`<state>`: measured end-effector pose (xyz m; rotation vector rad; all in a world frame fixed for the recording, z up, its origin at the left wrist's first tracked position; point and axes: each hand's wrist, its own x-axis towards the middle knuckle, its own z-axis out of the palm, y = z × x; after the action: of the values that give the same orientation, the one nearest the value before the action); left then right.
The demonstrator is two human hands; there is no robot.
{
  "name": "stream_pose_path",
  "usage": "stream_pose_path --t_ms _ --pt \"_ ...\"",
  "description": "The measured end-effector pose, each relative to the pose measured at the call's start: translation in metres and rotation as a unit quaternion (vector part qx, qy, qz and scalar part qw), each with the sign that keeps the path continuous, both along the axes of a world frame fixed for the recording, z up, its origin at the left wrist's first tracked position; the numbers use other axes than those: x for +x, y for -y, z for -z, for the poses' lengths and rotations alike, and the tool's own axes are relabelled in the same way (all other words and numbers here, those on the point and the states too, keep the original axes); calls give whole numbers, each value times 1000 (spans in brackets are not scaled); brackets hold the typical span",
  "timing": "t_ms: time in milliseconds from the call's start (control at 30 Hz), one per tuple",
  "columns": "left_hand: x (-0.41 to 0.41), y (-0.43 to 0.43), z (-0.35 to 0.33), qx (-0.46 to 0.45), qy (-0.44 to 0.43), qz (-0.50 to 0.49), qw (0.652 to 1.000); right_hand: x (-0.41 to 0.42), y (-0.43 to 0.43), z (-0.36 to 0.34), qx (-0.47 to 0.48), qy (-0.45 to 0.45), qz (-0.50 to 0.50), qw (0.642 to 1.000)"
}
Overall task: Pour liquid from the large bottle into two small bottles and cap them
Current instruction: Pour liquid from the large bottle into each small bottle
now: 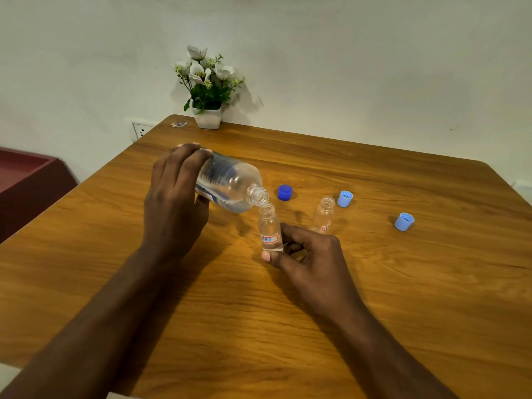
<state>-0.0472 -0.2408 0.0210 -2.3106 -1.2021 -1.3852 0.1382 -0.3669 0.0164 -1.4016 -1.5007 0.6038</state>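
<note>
1. The left hand (175,194) reaches in from the lower left with the forearm stretched over the counter (374,298). Its fingers are curled over the top of the large bottle (230,182) and the thumb is underneath, gripping the bottle's rear half.
2. The large bottle is tipped nearly on its side, with its base at the left hand and its open neck pointing right and down. Clear liquid lies pooled along its lower side.
3. The right hand (311,254) rests on the counter, with its forearm coming in from the lower right. Thumb and fingers pinch the base of the first small bottle (270,228), thumb on the near side and fingers curled behind.
4. The first small bottle stands upright and uncapped, just left of the right hand's knuckles. Its mouth sits directly under the lip of the large bottle, touching or almost touching it. Whether a stream is running cannot be told.
5. The second small bottle (324,214) stands open just beyond the right hand, apart from it.
6. A dark blue cap (285,192) lies beside the large bottle's neck. One light blue cap (344,199) lies just beside the second small bottle, and another light blue cap (404,221) lies farther right.
7. A flower pot (207,116) stands at the counter's far edge against the wall.
</note>
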Motion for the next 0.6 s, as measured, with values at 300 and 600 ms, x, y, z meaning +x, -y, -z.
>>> stream_pose_path --t_ms 300,600 --pt "4 4 9 -64 6 13 998 1 -1 2 18 -7 2 1000" --pt "7 5 15 -100 20 30 994 -2 -1 -2 24 -7 16 1000"
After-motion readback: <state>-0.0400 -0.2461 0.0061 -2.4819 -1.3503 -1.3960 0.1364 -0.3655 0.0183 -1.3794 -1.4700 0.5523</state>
